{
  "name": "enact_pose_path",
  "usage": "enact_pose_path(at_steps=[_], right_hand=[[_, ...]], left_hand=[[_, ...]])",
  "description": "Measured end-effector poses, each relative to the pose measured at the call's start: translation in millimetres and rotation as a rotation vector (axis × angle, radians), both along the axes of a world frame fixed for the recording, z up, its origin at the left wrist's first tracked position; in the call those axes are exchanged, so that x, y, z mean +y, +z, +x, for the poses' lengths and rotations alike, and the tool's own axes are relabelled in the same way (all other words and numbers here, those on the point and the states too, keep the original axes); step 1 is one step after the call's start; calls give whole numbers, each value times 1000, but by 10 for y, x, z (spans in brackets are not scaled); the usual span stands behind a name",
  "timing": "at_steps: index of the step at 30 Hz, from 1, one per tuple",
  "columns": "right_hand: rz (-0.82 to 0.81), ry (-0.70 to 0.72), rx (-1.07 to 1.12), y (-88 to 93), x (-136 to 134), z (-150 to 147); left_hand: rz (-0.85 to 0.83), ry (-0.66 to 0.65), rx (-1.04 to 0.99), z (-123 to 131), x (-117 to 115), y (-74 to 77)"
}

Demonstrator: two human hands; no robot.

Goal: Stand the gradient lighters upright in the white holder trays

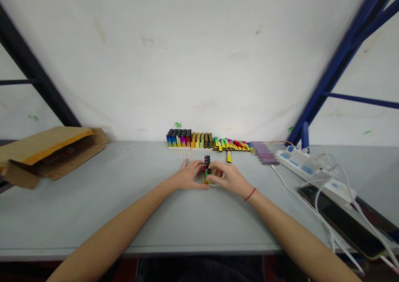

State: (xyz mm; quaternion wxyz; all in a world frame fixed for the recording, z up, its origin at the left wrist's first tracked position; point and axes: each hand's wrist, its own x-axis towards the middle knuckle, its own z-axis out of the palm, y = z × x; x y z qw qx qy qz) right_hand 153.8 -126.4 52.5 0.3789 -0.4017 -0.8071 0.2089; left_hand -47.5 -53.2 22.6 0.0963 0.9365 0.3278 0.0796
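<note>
Both my hands meet at the middle of the grey table point(93, 207). My left hand point(189, 174) and my right hand point(229, 177) are closed from either side on a small upright lighter point(207, 171) with a dark top and a yellow-green body. Behind them, against the white wall, stands a row of coloured lighters point(188, 139), upright on the left. To its right more lighters point(232, 144) lie flat in a heap. One yellow lighter point(228, 156) lies alone just in front of the heap.
An open brown cardboard box point(46, 153) lies on its side at the far left. On the right are white power strips point(307, 165) with white cables, and phones point(339, 219) near the table's front edge. Blue shelf struts point(336, 61) rise at the right, a black one at the left.
</note>
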Motion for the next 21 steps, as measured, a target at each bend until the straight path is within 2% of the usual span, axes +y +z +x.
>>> enact_pose_path(at_steps=[2, 5, 8, 11, 14, 17, 21], right_hand=[[-17, -46, 52, 7, 46, 51], [30, -267, 94, -40, 190, 232], [75, -443, -3, -175, 381, 478], [25, -472, -133, -315, 530, 657], [16, -484, -163, -380, 595, 725], [-15, -567, -189, -373, 600, 746], [-116, -683, -399, -325, 585, 771]], left_hand=[[3, 5, -4, 0, 0, -1], [2, 10, -4, 1, -1, 1], [-5, 11, 5, 2, -2, 11], [-3, 8, 10, 0, -3, 16], [3, 6, 7, -2, 0, 12], [7, 6, 4, -4, 6, 5], [8, 6, 6, -7, 13, -1]])
